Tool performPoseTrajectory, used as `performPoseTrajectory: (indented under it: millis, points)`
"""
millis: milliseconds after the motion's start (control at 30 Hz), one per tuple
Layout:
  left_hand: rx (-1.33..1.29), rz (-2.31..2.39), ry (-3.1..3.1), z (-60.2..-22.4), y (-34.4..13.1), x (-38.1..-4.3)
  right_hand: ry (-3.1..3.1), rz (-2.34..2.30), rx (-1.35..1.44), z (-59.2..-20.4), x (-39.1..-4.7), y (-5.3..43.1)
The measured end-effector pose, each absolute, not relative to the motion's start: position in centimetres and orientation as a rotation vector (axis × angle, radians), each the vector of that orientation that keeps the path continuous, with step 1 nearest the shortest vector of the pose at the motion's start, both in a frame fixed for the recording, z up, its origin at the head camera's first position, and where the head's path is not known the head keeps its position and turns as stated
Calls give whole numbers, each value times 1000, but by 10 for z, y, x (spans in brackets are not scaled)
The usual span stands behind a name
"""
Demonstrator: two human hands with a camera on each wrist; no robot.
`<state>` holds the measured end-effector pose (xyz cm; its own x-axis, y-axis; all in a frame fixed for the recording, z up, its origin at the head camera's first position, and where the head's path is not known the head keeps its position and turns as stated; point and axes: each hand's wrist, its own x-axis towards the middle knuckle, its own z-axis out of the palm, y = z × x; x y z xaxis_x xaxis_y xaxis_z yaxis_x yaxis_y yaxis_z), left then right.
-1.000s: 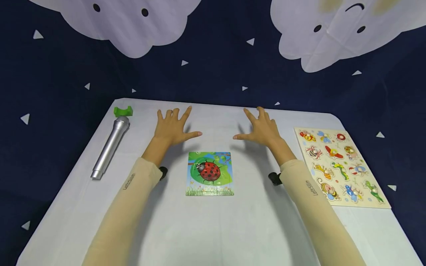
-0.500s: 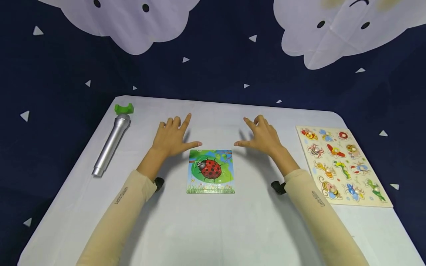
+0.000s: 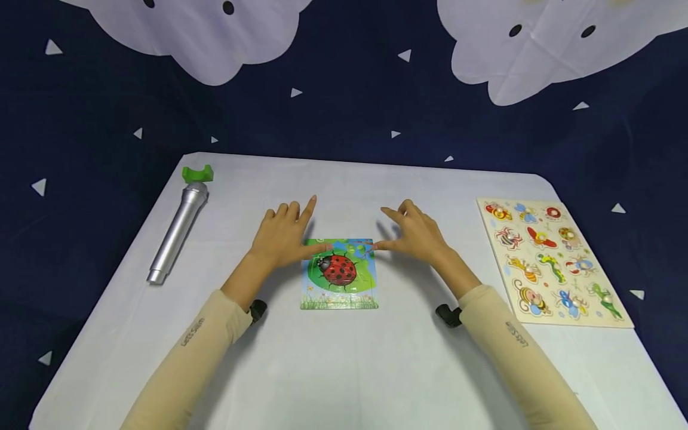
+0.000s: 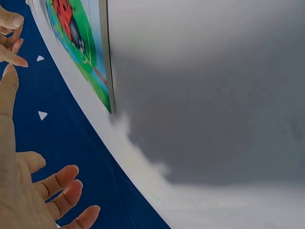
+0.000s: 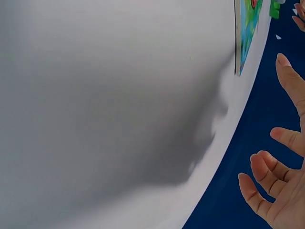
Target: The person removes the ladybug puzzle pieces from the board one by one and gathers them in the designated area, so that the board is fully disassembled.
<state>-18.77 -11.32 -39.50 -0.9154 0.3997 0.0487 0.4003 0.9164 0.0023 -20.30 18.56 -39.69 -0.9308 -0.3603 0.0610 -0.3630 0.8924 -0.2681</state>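
A square ladybug picture puzzle (image 3: 340,286) lies flat on the white table between the two hands. My left hand (image 3: 278,237) hovers over its upper left corner, thumb stretched across the top edge and the index finger pointing forward. Close to the upper right corner is my right hand (image 3: 420,236), its thumb tip by the puzzle's edge. Both wrist views show the fingers spread or loosely bent with nothing in them, and the puzzle (image 4: 90,43) still flat on the table. Neither hand visibly grips it.
To the left lies a silver microphone (image 3: 178,236), with a green arch-shaped block (image 3: 197,174) just beyond its head. A wooden peg puzzle board (image 3: 548,257) with insect pieces rests on the right. A dark blue cloth (image 3: 344,89) with clouds hangs behind the table.
Both hands have come back toward the person, from beyond the puzzle to its upper corners. The left thumb now overlaps the puzzle in the head view. The puzzle stays put.
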Motion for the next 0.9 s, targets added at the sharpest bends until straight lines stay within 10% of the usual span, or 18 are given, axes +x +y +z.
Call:
performPoseTrajectory:
  millis: [900]
  points:
    - [-779,75,-2965,-418,-91,-155,-3049,471,797,-415,-179,166]
